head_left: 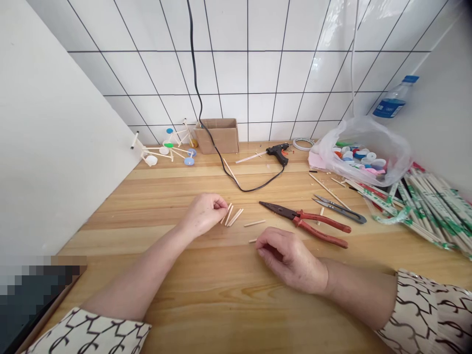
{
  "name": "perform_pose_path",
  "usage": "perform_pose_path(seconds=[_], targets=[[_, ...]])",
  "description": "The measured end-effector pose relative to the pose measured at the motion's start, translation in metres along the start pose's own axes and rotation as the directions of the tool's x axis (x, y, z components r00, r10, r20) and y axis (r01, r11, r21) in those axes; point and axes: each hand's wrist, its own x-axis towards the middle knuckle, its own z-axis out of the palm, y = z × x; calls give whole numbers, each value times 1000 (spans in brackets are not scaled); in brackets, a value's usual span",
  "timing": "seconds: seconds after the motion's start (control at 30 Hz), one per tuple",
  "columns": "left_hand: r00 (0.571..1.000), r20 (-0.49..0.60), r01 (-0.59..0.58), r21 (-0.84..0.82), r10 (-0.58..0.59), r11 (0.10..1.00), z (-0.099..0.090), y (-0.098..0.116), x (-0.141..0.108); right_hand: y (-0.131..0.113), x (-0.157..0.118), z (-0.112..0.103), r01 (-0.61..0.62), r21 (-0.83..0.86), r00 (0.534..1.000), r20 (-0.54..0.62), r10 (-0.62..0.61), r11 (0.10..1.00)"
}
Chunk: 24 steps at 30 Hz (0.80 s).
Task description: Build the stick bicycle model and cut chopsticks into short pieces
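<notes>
Several short wooden sticks (236,217) lie in a small group at the middle of the wooden table. My left hand (206,215) is at their left, fingers pinched together at the nearest stick; whether it grips one is hard to make out. My right hand (289,258) is closed, thumb and index fingertips together, with the end of a short stick (252,241) showing at the fingertips. Another short stick (254,223) lies between the hands. Red-handled pliers (298,216) rest open beyond my right hand, beside grey snips (341,208).
Along the tiled wall are stick-and-cap models (171,147), a cardboard box (221,135), a black glue gun (279,153) with its cable and a tape roll (303,144). A plastic bag of caps (398,152), a bottle (394,101) and wrapped chopsticks (438,206) are at right.
</notes>
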Motion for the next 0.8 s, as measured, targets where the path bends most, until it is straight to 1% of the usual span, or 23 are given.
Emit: perform_pose_path(seconds=[0.23,0.5,0.8], targets=[[999,20,-34,11,34,999,-1,2,-2,0,0,1,4,-13,1000,0,-4,1000],[998,49,-49,32,48,998,0,1,-2,1,1,0,12,-22,1000,3,-12,1000],[998,39,-44,24,43,999,1,0,0,2,0,0,6,-16,1000,19,-6,1000]])
